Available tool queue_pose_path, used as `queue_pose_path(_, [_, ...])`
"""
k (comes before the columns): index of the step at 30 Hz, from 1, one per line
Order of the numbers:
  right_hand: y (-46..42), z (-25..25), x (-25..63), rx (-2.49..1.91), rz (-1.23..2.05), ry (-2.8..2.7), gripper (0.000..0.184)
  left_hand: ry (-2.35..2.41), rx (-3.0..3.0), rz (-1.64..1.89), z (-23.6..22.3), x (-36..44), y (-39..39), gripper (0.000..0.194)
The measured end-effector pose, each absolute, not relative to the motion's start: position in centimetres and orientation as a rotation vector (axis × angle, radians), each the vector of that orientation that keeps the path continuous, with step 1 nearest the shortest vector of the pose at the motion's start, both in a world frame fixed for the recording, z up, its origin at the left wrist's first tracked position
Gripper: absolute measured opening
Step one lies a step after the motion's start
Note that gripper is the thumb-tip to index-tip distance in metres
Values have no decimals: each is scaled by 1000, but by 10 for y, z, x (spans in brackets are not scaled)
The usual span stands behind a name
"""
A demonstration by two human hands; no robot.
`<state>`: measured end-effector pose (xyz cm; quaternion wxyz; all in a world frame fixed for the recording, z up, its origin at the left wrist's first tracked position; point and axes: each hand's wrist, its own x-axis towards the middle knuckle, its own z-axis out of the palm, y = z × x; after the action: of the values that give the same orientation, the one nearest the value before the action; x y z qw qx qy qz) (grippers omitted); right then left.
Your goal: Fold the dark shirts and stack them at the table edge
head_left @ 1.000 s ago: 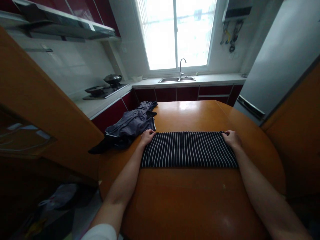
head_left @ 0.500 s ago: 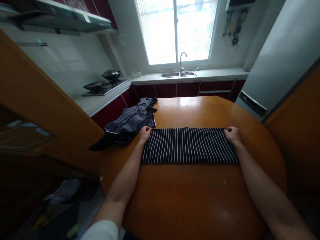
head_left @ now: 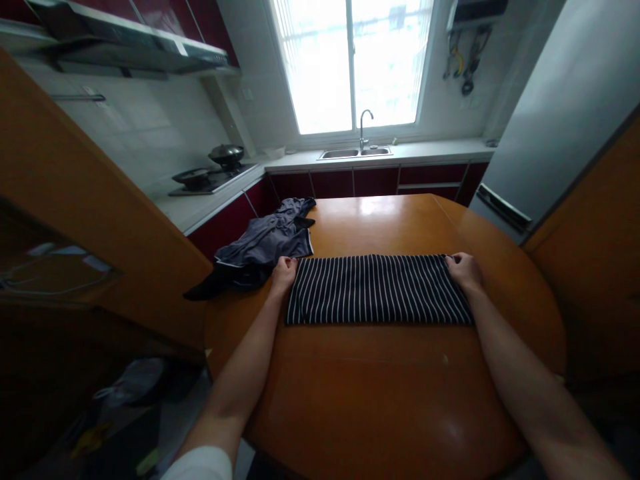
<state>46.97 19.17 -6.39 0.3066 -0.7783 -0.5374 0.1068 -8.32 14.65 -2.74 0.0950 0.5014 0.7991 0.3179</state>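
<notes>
A black cloth with white stripes (head_left: 377, 290) lies folded into a long, wide strip across the wooden table (head_left: 370, 393). Its far left corner is pinched in the closed fingers of my left hand (head_left: 284, 272). My right hand (head_left: 465, 270) is closed on the far right corner. Between the two hands the far edge runs nearly straight, and the near edge rests on the tabletop. Just beyond my left hand is a crumpled grey and black garment (head_left: 265, 240), lying over the table's left edge.
Behind the table runs a counter with a sink (head_left: 340, 153) and a tap (head_left: 363, 127) under the window. A stove (head_left: 213, 180) with pans stands at the back left. At the right is a tall silver fridge (head_left: 555, 120). Bags (head_left: 137, 380) lie on the floor at lower left.
My left hand has shifted slightly left at the cloth's corner. My right hand keeps its hold almost in place. The camera view has tilted a little; the folded cloth stays flat.
</notes>
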Motion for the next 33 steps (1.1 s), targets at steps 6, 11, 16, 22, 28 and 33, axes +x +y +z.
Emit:
queue_pose_path(6, [182, -58, 476, -2018, 305, -1438, 33, 2237, 1530, 836, -25, -86, 57, 27])
queue_pose_path(11, [171, -49, 477, -2249, 334, -1459, 37, 2068, 1707, 823, -33, -76, -29, 35])
queue_pose_path(16, [165, -50, 475, -2315, 281, -1568, 41, 2088, 1811, 953, -29, -68, -53, 27])
queue_pose_path(22, [164, -54, 474, -2308, 264, -1553, 39, 2057, 1794, 936, -22, -66, -45, 22])
queue_pose_path(28, [166, -56, 473, -2283, 253, -1518, 34, 2233, 1802, 942, -18, -66, -45, 15])
queue_pose_path(33, [164, -54, 473, -2270, 258, -1509, 33, 2214, 1801, 667, -17, -81, -47, 12])
